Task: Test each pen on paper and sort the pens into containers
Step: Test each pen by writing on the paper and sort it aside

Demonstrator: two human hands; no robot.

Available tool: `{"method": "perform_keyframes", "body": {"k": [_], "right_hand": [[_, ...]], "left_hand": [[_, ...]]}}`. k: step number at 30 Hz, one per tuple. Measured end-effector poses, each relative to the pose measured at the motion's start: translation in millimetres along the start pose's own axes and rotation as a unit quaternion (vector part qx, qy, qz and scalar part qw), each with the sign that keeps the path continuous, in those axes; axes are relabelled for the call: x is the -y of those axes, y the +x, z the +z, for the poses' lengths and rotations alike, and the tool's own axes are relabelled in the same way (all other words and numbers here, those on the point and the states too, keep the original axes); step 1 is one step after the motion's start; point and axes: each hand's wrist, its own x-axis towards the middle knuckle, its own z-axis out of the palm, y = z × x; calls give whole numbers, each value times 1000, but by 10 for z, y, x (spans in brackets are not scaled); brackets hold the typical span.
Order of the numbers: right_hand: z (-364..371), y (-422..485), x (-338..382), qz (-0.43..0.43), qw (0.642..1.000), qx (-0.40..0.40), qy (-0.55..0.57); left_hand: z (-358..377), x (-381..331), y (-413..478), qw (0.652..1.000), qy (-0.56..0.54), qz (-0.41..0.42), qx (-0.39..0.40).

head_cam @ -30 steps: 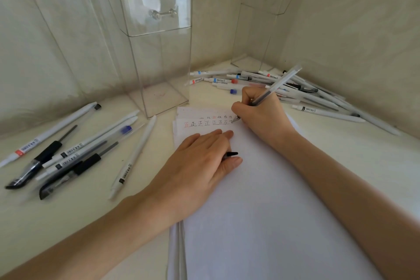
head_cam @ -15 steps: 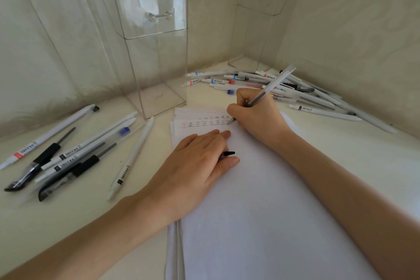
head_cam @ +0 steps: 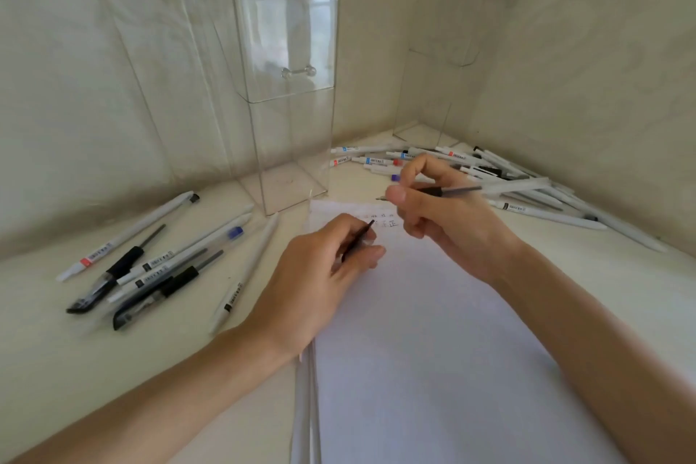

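Observation:
My right hand pinches a clear pen and holds it level above the top of the white paper, tip pointing left. My left hand rests on the paper's left edge and grips a small black pen cap between its fingers. Written marks show at the top of the sheet, partly hidden by my hands. A tall clear container stands behind the paper, and a second clear container stands in the corner.
A group of white and black pens lies left of the paper. A larger heap of white pens lies at the back right along the wall. Walls close in on the left, back and right.
My right hand has lifted the pen off the paper and turned it level. My left hand has raised its fingers, showing the black cap. The camera has tilted up.

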Motion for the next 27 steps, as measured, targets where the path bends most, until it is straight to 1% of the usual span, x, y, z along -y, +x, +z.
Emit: {"method": "perform_keyframes", "body": {"k": [2, 3, 5, 9, 15, 18, 20, 24, 27], "right_hand": [[15, -17, 17, -1, 998, 48, 43], [26, -23, 21, 5, 996, 59, 65], [52, -33, 27, 26, 996, 39, 81], [92, -44, 35, 27, 999, 2, 39], [136, -70, 32, 47, 999, 18, -3], [173, -69, 0, 62, 998, 23, 3], [203, -69, -42, 62, 998, 26, 8], [309, -65, -143, 10, 999, 30, 7], [351, -74, -166, -14, 999, 29, -25]], "left_hand": [[-16, -9, -2, 998, -46, -29, -29], [-22, -9, 2, 996, -64, -43, -39], [-28, 5, 13, 994, -78, -54, -49], [-29, 6, 2, 994, -82, -47, -52], [-31, -10, -13, 997, -72, -27, -28], [-24, -15, -31, 998, -58, -19, -12], [-15, -23, -50, 999, -31, 7, 4], [-23, -3, -78, 997, 35, 69, -3], [-46, -2, -87, 994, 64, 85, -17]]}}
